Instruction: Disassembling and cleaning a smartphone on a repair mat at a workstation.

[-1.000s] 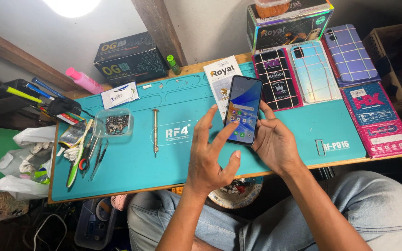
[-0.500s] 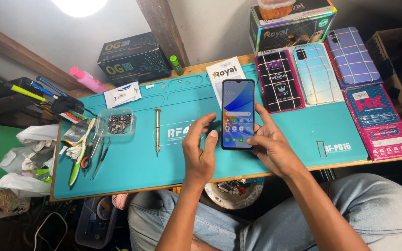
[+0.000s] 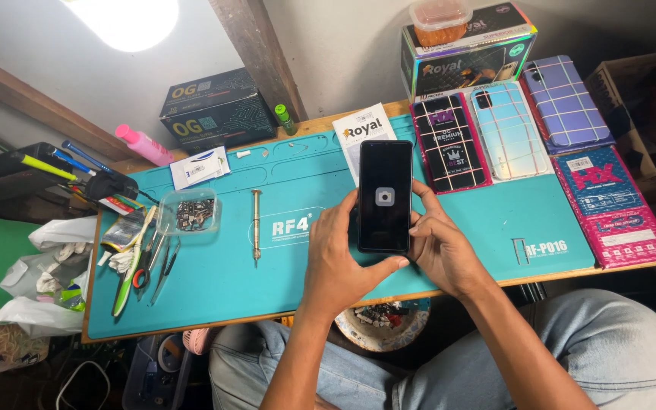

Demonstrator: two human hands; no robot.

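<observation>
Both hands hold one smartphone (image 3: 385, 196) upright above the teal mat (image 3: 290, 258) on the table: the left hand (image 3: 339, 262) grasps its left edge and lower corner with thumb across the bottom, the right hand (image 3: 438, 247) has its fingers (image 3: 421, 220) curled on the right edge. The dark screen shows one small grey icon. On the mat lie one screwdriver (image 3: 256, 225) and one clear tray of screws (image 3: 187, 211); three phone cases (image 3: 506, 129) lie at the back right.

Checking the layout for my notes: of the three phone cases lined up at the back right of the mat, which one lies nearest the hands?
The black patterned case, leftmost of the three, right beside the held phone. The pale iridescent case and the purple checked case lie farther right.
</observation>
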